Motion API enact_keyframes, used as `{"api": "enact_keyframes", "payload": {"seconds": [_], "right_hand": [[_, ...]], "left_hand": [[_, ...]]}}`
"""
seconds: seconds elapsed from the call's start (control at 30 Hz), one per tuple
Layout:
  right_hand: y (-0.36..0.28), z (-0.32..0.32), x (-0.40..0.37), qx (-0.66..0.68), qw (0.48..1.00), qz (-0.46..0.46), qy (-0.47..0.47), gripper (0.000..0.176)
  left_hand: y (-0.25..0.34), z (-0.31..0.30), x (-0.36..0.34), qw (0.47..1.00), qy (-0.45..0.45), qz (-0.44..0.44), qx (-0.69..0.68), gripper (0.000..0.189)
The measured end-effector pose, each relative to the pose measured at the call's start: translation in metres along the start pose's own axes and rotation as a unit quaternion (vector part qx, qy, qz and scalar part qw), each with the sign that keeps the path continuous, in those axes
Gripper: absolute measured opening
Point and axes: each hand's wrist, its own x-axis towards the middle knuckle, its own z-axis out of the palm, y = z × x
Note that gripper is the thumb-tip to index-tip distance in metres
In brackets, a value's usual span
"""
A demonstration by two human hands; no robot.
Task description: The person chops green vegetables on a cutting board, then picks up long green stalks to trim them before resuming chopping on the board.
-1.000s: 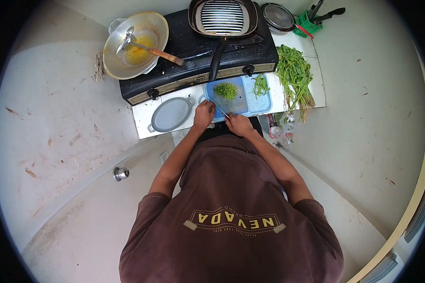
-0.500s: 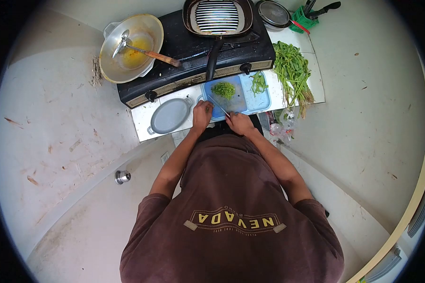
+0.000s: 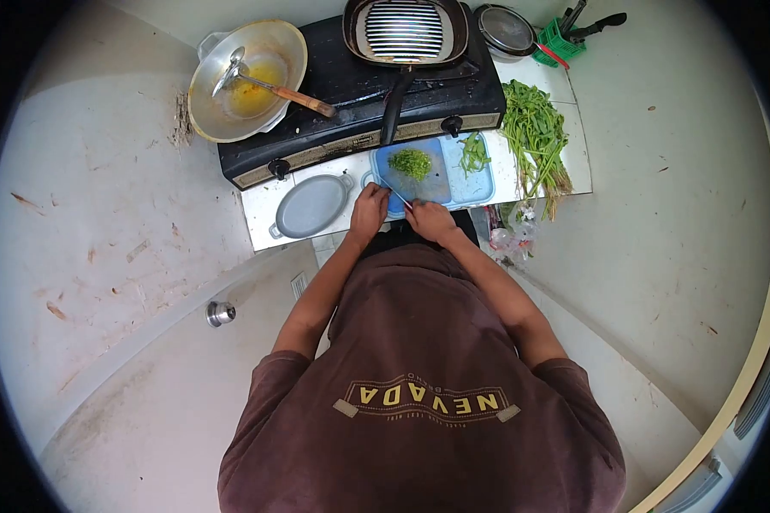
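My right hand (image 3: 432, 221) is closed around the handle of a small knife (image 3: 397, 195), whose blade points up and left over a blue cutting board (image 3: 439, 185). Beside the blade, at the board's lower left edge, my left hand (image 3: 370, 210) has its fingers curled together; what they pinch, if anything, is too small to make out. A heap of finely chopped greens (image 3: 411, 162) lies on the board just beyond the knife. Several cut leaves (image 3: 474, 154) rest in the lighter right section of the board.
Left of the board sits a grey oval dish (image 3: 313, 207). Behind stands a black gas stove (image 3: 334, 124) with a wok (image 3: 198, 101) holding a ladle (image 3: 295, 97), and a grill pan (image 3: 393, 103). Leafy greens (image 3: 535, 137), a strainer (image 3: 506, 30) and a green knife basket (image 3: 559, 43) are right.
The whole view has shifted slightly, with the stove and counter a little right and lower. Both hands keep nearly the same place at the board, and the knife stays in my right hand.
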Motion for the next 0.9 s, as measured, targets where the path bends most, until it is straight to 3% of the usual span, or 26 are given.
{"api": "enact_keyframes", "payload": {"seconds": [0.2, 0.7, 0.9], "right_hand": [[-0.001, -0.008, -0.015, -0.01, 0.999, 0.034, -0.026, 0.041], [-0.01, 0.0, -0.005, 0.001, 1.0, 0.019, 0.009, 0.039], [-0.001, -0.002, -0.015, -0.018, 1.0, 0.006, 0.007, 0.041]], "left_hand": [[0.0, -0.001, 0.002, 0.998, -0.002, -0.052, -0.023, 0.011], [-0.003, -0.001, -0.002, 1.0, 0.0, -0.011, -0.016, 0.012], [-0.002, 0.001, -0.004, 0.999, 0.005, -0.032, -0.017, 0.013]]}}
